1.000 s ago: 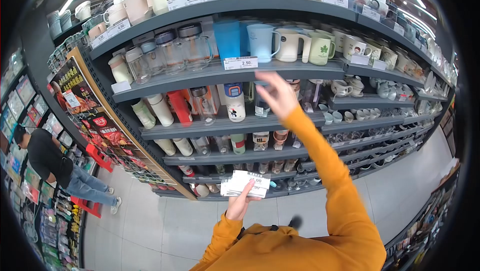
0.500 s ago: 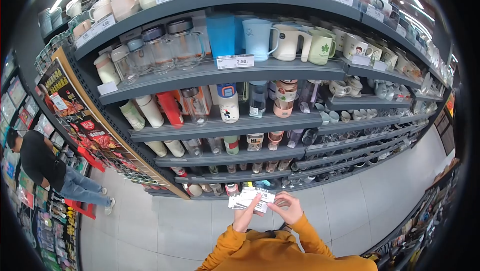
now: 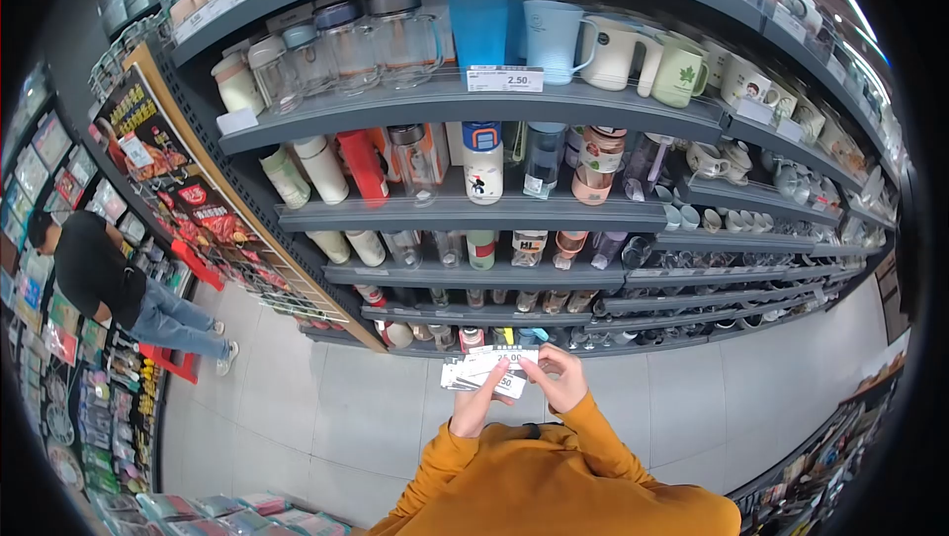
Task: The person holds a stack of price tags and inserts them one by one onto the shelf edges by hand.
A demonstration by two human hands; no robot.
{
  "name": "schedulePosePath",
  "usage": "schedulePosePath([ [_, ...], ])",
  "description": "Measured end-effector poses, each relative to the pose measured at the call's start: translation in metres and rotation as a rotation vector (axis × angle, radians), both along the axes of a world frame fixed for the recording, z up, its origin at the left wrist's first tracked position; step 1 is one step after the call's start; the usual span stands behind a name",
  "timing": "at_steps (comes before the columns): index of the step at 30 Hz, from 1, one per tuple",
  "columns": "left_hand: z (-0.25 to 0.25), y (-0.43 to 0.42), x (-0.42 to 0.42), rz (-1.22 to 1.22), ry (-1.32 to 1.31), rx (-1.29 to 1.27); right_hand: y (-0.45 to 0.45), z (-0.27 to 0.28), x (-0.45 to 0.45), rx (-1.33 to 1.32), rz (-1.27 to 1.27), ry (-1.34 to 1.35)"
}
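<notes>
Price labels (image 3: 473,374) held in both hands

A loose fan of white paper labels, printed with black digits, is clasped by the left hand (image 3: 476,409), thumb on top; their right edge is pinched by the right hand (image 3: 561,380). Beyond, shelves (image 3: 445,218) are filled with mugs (image 3: 554,40) and bottles (image 3: 483,172).

The person wears a mustard-orange long-sleeved top (image 3: 554,491), plain over the part that shows and loosely cut, with soft folds and darker creases in the cloth. The left sleeve (image 3: 433,467) and the right sleeve (image 3: 605,442) match it in colour, both full-length, reaching the wrists and wrinkling along the forearms. The hands (image 3: 563,388) are bare. At the top's front edge sits a dark patch (image 3: 531,430), too small to identify.
</notes>
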State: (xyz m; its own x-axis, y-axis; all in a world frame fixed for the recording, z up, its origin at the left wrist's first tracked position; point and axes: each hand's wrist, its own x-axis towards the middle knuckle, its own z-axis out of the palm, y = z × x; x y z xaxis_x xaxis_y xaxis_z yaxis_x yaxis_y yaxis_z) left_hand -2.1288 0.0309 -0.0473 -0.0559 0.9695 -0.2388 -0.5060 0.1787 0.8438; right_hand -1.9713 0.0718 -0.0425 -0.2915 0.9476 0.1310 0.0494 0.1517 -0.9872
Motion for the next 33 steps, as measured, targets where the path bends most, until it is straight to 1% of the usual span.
schedulePosePath([
  [3,0.003,-0.001,-0.002,0.049,-0.081,0.035,0.014,0.003,-0.001,0.001,-0.028,0.052],
  [4,0.002,0.000,-0.005,0.043,-0.100,0.031,0.023,0.003,0.004,-0.039,-0.035,0.122],
  [9,0.006,0.004,-0.010,-0.006,-0.118,0.015,0.060,0.085,0.025,0.086,-0.093,0.256],
  [11,0.014,0.004,-0.008,-0.058,-0.200,0.047,0.062,0.111,0.029,0.127,-0.105,0.273],
  [13,0.014,0.004,-0.006,-0.124,-0.281,0.120,0.066,0.126,0.029,0.200,-0.095,0.270],
  [14,0.012,0.005,-0.007,-0.154,-0.328,0.118,0.066,0.126,0.028,0.202,-0.091,0.284],
  [18,0.015,0.004,-0.005,-0.213,-0.345,0.117,0.077,0.135,0.026,0.244,-0.064,0.292],
  [22,0.021,0.000,-0.006,-0.255,-0.247,0.111,0.077,0.136,0.026,0.251,-0.065,0.274],
  [25,0.016,-0.003,-0.009,-0.261,-0.199,0.071,0.077,0.131,0.025,0.236,-0.061,0.300],
  [33,0.012,-0.013,-0.013,-0.283,-0.154,0.018,0.070,0.127,0.024,0.208,-0.079,0.338],
])
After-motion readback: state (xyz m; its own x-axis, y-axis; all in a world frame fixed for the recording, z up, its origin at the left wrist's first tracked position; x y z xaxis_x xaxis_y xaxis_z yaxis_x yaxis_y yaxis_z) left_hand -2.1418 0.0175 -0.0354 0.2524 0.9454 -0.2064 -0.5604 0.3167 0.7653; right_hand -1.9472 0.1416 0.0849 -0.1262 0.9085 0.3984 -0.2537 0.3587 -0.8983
